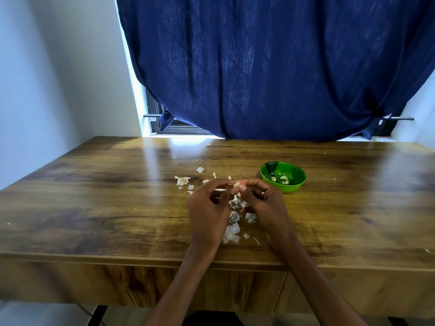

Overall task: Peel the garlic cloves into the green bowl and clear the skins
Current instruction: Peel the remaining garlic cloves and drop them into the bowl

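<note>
Garlic clove (236,184) sits pinched between the fingertips of both hands, raised a little above the table (94,208) near its middle. Left hand (208,211) curls its fingers and thumb round the clove from the left side; right hand (263,203) pinches it from the right, with a ring on one finger. Whether the clove has any skin left on it is too small to tell.

Papery white garlic skins (231,232) lie scattered on the wood under and between the two hands, with a further loose group (182,181) beyond the left hand and single flakes farther back. The green bowl (283,177) stands on the table just beyond and to the right of the right hand, apart from it, and holds a few pale peeled cloves (284,177) at its bottom.

A dark blue curtain (270,67) hangs behind the table's far edge, covering most of a window.
</note>
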`<state>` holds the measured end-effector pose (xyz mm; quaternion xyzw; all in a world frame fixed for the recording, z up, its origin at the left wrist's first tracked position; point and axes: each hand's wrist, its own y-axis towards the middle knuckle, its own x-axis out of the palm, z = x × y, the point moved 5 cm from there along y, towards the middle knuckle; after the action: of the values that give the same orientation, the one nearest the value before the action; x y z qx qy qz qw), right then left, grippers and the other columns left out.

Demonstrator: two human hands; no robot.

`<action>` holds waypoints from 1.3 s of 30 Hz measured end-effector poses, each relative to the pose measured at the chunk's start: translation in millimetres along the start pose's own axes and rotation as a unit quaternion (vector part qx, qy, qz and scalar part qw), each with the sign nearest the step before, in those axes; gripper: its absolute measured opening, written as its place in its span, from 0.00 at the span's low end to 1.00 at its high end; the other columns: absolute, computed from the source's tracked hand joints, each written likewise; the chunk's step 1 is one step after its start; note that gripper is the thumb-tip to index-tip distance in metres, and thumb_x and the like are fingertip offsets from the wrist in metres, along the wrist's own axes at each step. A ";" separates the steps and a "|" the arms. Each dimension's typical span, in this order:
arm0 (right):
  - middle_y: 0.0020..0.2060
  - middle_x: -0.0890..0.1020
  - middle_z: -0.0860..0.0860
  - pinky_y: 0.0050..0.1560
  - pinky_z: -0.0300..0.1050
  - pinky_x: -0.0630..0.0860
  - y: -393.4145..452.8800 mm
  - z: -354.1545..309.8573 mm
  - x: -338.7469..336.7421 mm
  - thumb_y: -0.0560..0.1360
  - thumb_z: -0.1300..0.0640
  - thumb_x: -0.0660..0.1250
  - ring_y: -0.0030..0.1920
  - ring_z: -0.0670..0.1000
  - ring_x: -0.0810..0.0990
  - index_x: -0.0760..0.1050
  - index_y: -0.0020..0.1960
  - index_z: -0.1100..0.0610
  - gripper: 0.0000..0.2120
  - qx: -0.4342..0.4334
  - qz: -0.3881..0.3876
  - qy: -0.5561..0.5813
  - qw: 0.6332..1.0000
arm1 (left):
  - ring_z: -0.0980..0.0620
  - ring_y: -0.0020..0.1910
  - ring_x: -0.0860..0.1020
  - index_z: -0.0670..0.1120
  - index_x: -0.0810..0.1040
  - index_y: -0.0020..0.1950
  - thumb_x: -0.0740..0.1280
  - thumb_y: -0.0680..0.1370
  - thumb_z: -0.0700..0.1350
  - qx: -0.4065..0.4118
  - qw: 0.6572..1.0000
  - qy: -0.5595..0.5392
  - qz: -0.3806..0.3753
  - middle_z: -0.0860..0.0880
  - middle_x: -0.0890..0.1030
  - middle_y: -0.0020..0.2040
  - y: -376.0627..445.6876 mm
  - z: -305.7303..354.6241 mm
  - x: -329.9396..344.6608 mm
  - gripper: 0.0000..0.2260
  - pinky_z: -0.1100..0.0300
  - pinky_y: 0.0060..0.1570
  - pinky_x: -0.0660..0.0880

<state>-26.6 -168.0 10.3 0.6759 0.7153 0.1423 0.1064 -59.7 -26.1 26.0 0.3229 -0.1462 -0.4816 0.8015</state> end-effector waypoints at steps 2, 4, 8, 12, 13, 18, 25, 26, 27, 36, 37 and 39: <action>0.43 0.88 0.52 0.35 0.43 0.79 -0.2 -0.3 1.3 0.80 0.63 0.69 0.46 0.48 0.86 0.82 0.55 0.59 0.05 -0.011 -0.008 -0.009 1.000 | 0.62 0.42 0.84 0.44 0.87 0.49 0.77 0.72 0.44 -0.020 1.000 -0.006 0.011 0.55 0.86 0.43 0.6 -4.6 -1.9 0.07 0.63 0.41 0.82; 0.44 0.88 0.52 0.36 0.43 0.80 -0.8 -2.0 2.3 0.79 0.62 0.70 0.47 0.49 0.87 0.82 0.56 0.57 0.07 -0.029 -0.008 -0.021 0.999 | 0.62 0.41 0.84 0.44 0.86 0.48 0.77 0.72 0.49 -0.021 1.000 -0.014 0.019 0.56 0.85 0.41 0.3 -3.4 -3.4 0.10 0.64 0.40 0.81; 0.43 0.88 0.51 0.34 0.43 0.82 -2.9 -3.5 1.2 0.76 0.63 0.73 0.45 0.51 0.87 0.84 0.52 0.58 0.05 -0.056 0.019 -0.034 0.998 | 0.60 0.42 0.83 0.45 0.85 0.46 0.74 0.70 0.55 -0.024 0.999 -0.024 -0.001 0.57 0.84 0.41 -1.1 -1.9 -2.0 0.14 0.66 0.41 0.80; 0.42 0.88 0.51 0.36 0.43 0.83 -2.9 -4.0 -1.4 0.76 0.65 0.72 0.45 0.51 0.88 0.85 0.50 0.58 0.05 -0.049 0.032 -0.011 0.998 | 0.56 0.44 0.82 0.44 0.81 0.46 0.77 0.74 0.45 -0.063 0.995 -0.042 -0.059 0.52 0.83 0.44 1.4 -9.7 6.5 0.08 0.66 0.40 0.78; 0.42 0.88 0.51 0.36 0.42 0.82 -2.9 -4.8 -1.8 0.77 0.66 0.72 0.44 0.50 0.87 0.84 0.50 0.57 0.06 -0.048 0.033 -0.010 0.998 | 0.55 0.42 0.82 0.44 0.80 0.46 0.76 0.75 0.45 -0.078 0.993 -0.051 -0.073 0.51 0.82 0.44 1.6 -10.3 8.1 0.08 0.65 0.39 0.78; 0.42 0.88 0.51 0.46 0.50 0.84 -2.5 -5.4 -0.7 0.77 0.65 0.72 0.47 0.52 0.88 0.84 0.49 0.56 0.05 -0.052 0.026 -0.027 0.998 | 0.54 0.36 0.83 0.42 0.80 0.49 0.71 0.79 0.40 -0.097 0.988 -0.061 -0.104 0.47 0.83 0.44 1.5 -10.9 10.2 0.03 0.65 0.33 0.77; 0.41 0.88 0.49 0.42 0.37 0.81 -4.9 -8.4 4.1 0.77 0.68 0.71 0.44 0.48 0.87 0.83 0.47 0.58 0.07 -0.054 0.004 -0.029 0.998 | 0.54 0.45 0.83 0.44 0.81 0.50 0.66 0.81 0.36 -0.085 0.989 -0.017 -0.121 0.49 0.83 0.47 1.7 -18.3 12.2 0.06 0.64 0.39 0.80; 0.41 0.88 0.48 0.42 0.36 0.81 -5.3 -8.7 5.1 0.77 0.68 0.70 0.43 0.47 0.87 0.83 0.46 0.57 0.07 -0.056 0.000 -0.034 0.998 | 0.55 0.46 0.83 0.45 0.81 0.50 0.67 0.81 0.35 -0.073 0.991 -0.003 -0.110 0.50 0.83 0.48 2.3 -18.6 11.3 0.06 0.63 0.41 0.80; 0.41 0.88 0.48 0.43 0.37 0.81 -5.2 -8.7 5.7 0.77 0.68 0.70 0.43 0.47 0.87 0.82 0.46 0.57 0.08 -0.056 -0.003 -0.039 0.998 | 0.56 0.47 0.81 0.45 0.81 0.50 0.67 0.80 0.35 -0.061 0.993 0.010 -0.100 0.51 0.82 0.47 2.9 -18.4 10.5 0.06 0.63 0.43 0.80; 0.41 0.88 0.50 0.46 0.41 0.82 -4.2 -7.2 8.3 0.79 0.66 0.69 0.42 0.51 0.87 0.84 0.48 0.60 0.05 -0.061 -0.016 -0.047 0.997 | 0.56 0.43 0.77 0.44 0.80 0.45 0.66 0.75 0.29 0.025 0.996 0.063 -0.050 0.54 0.79 0.40 2.8 -5.7 6.3 0.10 0.71 0.39 0.72; 0.41 0.88 0.50 0.46 0.42 0.83 -4.6 -7.6 8.2 0.79 0.66 0.69 0.42 0.51 0.87 0.84 0.48 0.60 0.05 -0.063 -0.015 -0.048 0.997 | 0.56 0.42 0.77 0.44 0.79 0.44 0.66 0.75 0.29 0.033 0.996 0.067 -0.048 0.53 0.79 0.40 2.5 -4.5 6.6 0.10 0.69 0.38 0.72; 0.41 0.88 0.50 0.46 0.42 0.83 -5.1 -8.4 8.2 0.79 0.66 0.69 0.42 0.51 0.87 0.84 0.47 0.59 0.06 -0.063 -0.014 -0.043 0.997 | 0.56 0.40 0.76 0.43 0.80 0.44 0.65 0.74 0.30 0.055 0.995 0.075 -0.041 0.51 0.79 0.40 1.2 -0.6 6.5 0.09 0.68 0.37 0.71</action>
<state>-34.7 -160.6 16.7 0.6633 0.7090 0.1565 0.1813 -55.3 -31.1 25.8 0.4073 -0.0982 -0.4794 0.7711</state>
